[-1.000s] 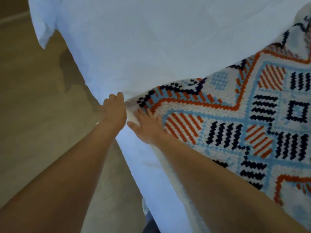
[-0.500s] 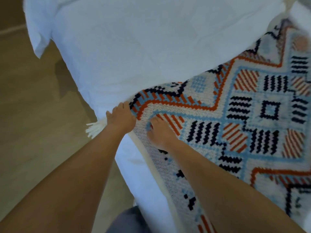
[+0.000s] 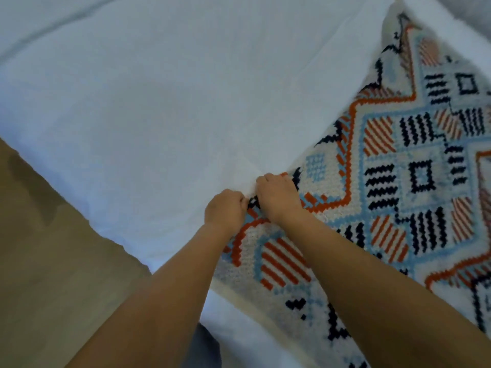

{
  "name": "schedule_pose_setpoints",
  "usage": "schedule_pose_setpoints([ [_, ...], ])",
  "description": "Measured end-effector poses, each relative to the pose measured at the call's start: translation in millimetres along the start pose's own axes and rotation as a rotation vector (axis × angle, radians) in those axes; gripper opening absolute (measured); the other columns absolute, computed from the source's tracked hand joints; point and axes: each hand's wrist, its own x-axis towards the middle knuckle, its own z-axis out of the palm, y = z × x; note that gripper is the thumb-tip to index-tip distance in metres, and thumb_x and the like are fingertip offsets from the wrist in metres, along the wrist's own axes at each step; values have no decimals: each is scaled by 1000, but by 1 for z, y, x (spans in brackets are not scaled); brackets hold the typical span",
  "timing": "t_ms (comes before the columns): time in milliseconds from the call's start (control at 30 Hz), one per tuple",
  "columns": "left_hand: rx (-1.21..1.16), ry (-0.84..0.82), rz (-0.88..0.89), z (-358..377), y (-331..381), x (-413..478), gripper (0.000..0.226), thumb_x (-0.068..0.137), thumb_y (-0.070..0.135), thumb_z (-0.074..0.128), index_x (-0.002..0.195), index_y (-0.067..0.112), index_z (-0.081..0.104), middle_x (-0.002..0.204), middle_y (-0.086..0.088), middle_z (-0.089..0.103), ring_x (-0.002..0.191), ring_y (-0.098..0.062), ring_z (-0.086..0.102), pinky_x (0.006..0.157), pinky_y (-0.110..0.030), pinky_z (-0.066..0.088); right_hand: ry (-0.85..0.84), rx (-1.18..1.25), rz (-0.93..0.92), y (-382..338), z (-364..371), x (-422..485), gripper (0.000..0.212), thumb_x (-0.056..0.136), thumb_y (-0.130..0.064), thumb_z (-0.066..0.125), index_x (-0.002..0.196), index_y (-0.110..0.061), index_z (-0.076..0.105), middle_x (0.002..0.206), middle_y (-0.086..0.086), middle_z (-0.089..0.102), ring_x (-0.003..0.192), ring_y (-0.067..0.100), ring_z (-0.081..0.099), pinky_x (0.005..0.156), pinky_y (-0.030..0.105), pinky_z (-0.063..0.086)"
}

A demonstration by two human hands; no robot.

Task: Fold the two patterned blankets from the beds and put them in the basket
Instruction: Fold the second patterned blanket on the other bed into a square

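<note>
In the head view, the patterned blanket (image 3: 398, 181) lies spread over the right part of the bed (image 3: 172, 102), its near corner just inside the bed's edge, with the floor (image 3: 39, 261) below on the left. Both hands meet at that corner. The left hand (image 3: 225, 209) has its fingers curled in on the corner's tip, and the right hand (image 3: 279, 197), just beside it, is curled over the blanket's edge. Each seems to pinch the weave, though the fingertips are hidden under the knuckles.

The white sheet (image 3: 249, 179) puckers right where the hands meet, and it appears to lie against the blanket's upper edge. The likely fault is a pinch that takes in the sheet as well, so that lifting drags the bedding along and spoils the fold.

With both hands bunched at one corner, the rest of the blanket has no support. A sharp pull could drag it askew or let the near edge slide off towards the floor.

The knit looks loose, so a shallow pinch may slip. The basket is not in view.
</note>
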Motion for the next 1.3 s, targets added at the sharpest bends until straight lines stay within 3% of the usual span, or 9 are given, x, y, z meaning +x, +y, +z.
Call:
schedule_pose_setpoints([
  [100,-32,-204,-23,-1,7,15,42,90,42,51,105,5,60,104,-12,57,96,-30,57,79,-37,49,-140,-104,103,11,-7,12,28,89,-16,49,116,-11,48,119,9,51,114,28,44,87,37,41],
  [233,264,-402,112,5,27,20,49,90,48,44,113,7,56,117,-14,45,109,-30,44,87,-38,41,-264,-131,161,15,-5,11,37,88,-18,55,122,-12,43,123,8,50,115,27,47,85,35,43],
  [367,-72,-358,86,8,24,8,17,91,26,48,87,10,47,100,-13,57,91,-27,53,73,-33,40,-356,-178,86,11,-4,4,29,92,-15,48,120,-9,47,123,11,50,112,27,51,83,34,45],
  [600,-444,223,23,-37,-23,13,31,85,18,53,65,28,30,54,0,46,48,-16,41,46,-32,33,381,522,179,-24,-24,22,22,80,11,38,93,-3,48,95,17,49,76,24,42,58,34,29],
  [700,-366,217,-98,-30,-50,0,27,86,21,54,70,26,34,56,-3,50,49,-20,47,46,-34,37,281,608,181,-50,-3,19,22,84,10,34,94,-4,48,95,14,47,80,21,39,66,34,32],
  [767,-294,152,-187,-19,-63,-7,19,90,30,53,78,22,40,60,0,52,54,-18,50,49,-32,39,115,547,197,-53,16,17,27,90,3,36,113,-5,46,110,14,48,96,25,44,79,34,35],
  [900,-184,57,-142,-11,-74,-7,30,86,54,50,81,24,43,63,8,53,55,-10,50,45,-26,33,-49,424,89,-50,38,12,60,98,-25,34,149,-19,1,152,11,24,142,25,12,117,36,9],
  [1100,-338,-26,-153,-7,-79,-28,32,72,45,69,74,22,47,63,4,57,55,-10,53,47,-25,39,-42,466,73,-60,54,-12,68,98,-41,25,138,-30,-28,156,-3,-12,144,19,-14,111,33,-13],
  [1300,-310,-31,-159,-10,-96,-59,23,76,34,70,70,30,48,67,13,56,62,-1,53,48,-17,33,4,502,80,-85,80,-63,63,97,-50,18,140,-26,-22,151,-7,-22,141,15,-21,111,29,-18],
])
